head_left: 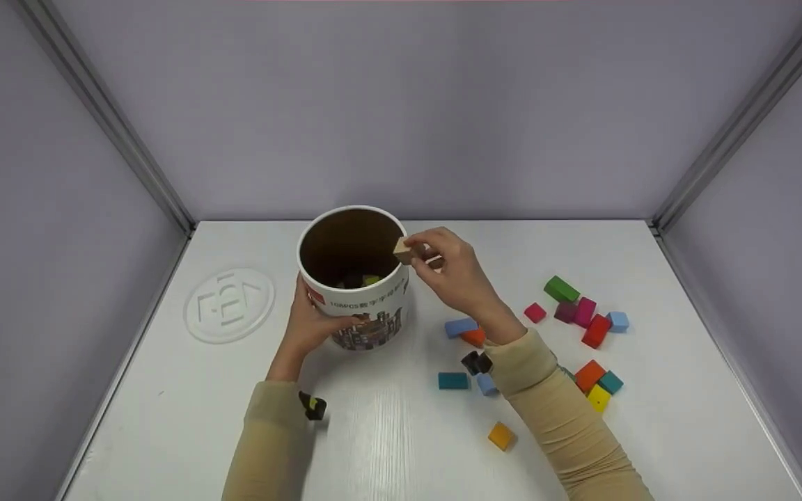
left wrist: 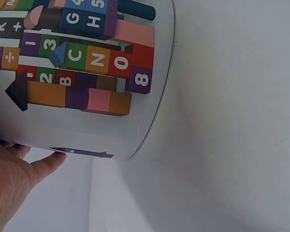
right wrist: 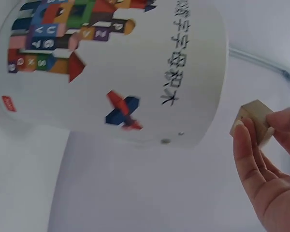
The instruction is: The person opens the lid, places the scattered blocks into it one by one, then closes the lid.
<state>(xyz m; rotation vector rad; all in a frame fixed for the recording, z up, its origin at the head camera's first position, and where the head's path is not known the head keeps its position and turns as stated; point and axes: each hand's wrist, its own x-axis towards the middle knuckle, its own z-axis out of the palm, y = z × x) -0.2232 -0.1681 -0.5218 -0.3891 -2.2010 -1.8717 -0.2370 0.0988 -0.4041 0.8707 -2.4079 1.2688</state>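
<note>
A white printed bucket (head_left: 388,304) stands on the table, its mouth showing a brown inside and a few blocks (head_left: 371,280) low down. My left hand (head_left: 309,323) grips the bucket's left side, with the thumb across the front and the other fingers mostly hidden behind it. At the right of the rim, my right hand (head_left: 458,275) pinches a plain wooden block (head_left: 402,250) between thumb and fingertips. In the right wrist view this natural-wood block (right wrist: 253,117) is clear of the bucket wall (right wrist: 150,106).
Coloured wooden blocks lie scattered to the right, among them a green block (head_left: 562,288), a red block (head_left: 596,332), a teal block (head_left: 452,380) and an orange block (head_left: 501,436). The right forearm partly covers some. A round white embossed disc (head_left: 229,306) lies at the left.
</note>
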